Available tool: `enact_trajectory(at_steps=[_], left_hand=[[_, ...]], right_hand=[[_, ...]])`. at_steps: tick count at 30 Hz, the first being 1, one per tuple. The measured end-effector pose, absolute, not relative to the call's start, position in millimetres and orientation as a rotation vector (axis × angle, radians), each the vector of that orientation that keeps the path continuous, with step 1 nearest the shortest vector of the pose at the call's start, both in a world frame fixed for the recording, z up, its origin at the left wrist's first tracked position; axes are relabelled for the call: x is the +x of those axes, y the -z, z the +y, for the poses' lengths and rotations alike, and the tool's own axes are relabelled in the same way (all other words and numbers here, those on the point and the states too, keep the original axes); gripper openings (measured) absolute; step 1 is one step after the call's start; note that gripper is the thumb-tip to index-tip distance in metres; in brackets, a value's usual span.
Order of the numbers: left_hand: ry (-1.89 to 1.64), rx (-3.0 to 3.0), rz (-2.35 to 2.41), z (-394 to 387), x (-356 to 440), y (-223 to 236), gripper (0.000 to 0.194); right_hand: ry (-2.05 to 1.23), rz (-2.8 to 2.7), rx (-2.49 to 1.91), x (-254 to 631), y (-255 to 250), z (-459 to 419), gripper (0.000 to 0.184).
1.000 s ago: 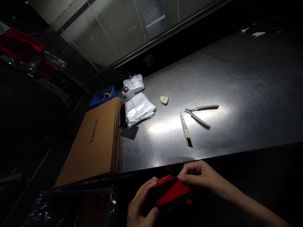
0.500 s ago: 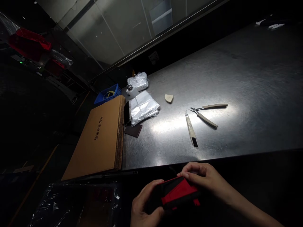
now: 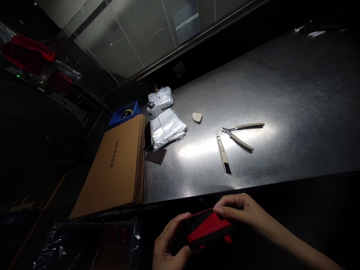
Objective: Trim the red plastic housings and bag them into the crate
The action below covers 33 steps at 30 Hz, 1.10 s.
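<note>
- Since the red-and-black case (image 3: pixel 208 228) needs steadying, the left hand (image 3: pixel 170 240) cradles it from below, closed around it
- right hand (image 3: pixel 234 208) pinches its top edge
- both sit just off the steel table (image 3: pixel 295 93), pliers (image 3: pixel 242 131) on top

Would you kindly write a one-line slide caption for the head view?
Left hand and right hand hold a red-black object near a steel bench.

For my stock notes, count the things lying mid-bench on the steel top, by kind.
Plastic bag bundles: 2
Plastic bottle: 1
Side cutters: 1
Utility knife: 1
Cream wedge: 1
Dark brown square: 1
Black flat item: 1
Total: 8
</note>
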State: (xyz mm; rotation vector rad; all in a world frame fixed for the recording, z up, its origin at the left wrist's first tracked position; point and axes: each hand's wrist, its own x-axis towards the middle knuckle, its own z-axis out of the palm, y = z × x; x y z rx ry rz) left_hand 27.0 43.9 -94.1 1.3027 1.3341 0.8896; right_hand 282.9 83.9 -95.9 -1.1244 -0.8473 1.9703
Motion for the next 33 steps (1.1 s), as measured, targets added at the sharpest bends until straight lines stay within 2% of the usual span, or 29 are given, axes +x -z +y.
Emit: enact_trajectory(at_steps=[11,18,19,21,22,23,25,28,30,33], left_hand=[[-0.861,1.757,1.271,49.5,28.4,81.5,0.044],[-0.829,1.728,1.357,49.8,41.4,69.1,0.058],[-0.818,1.703,1.362,49.8,46.0,67.7,0.059],[-0.802,1.661,1.395,49.7,56.2,66.4,0.063],[-0.802,1.642,1.419,49.6,61.3,66.6,0.066],[-0.800,1.622,1.441,49.3,66.0,67.2,0.070],[-0.776,1.560,1.434,48.9,73.6,68.8,0.083],[-0.757,1.455,1.300,49.9,77.3,67.1,0.099],[-0.785,1.393,1.227,52.3,74.3,61.7,0.086],[-0.777,1.273,1.261,57.3,66.8,52.7,0.038]], right_hand=[[-1.874,-0.915,-1.187,277.5,116.3,79.8,0.037],[-1.708,-1.071,-1.256,293.0,108.0,71.0,0.036],[-1.692,-1.156,-1.235,295.4,110.8,67.2,0.048],[-1.618,-1.405,-1.191,295.5,120.4,59.1,0.087],[-1.556,-1.542,-1.167,293.1,126.1,55.6,0.098],[-1.487,-1.651,-1.147,289.4,131.6,52.7,0.099],[-1.385,-1.749,-1.089,280.4,139.6,49.7,0.083],[-1.440,-1.665,-1.062,270.6,140.7,50.9,0.054],[-1.517,-1.562,-1.089,269.4,137.1,52.9,0.035],[-1.565,-1.451,-1.110,272.3,134.1,53.9,0.028]])
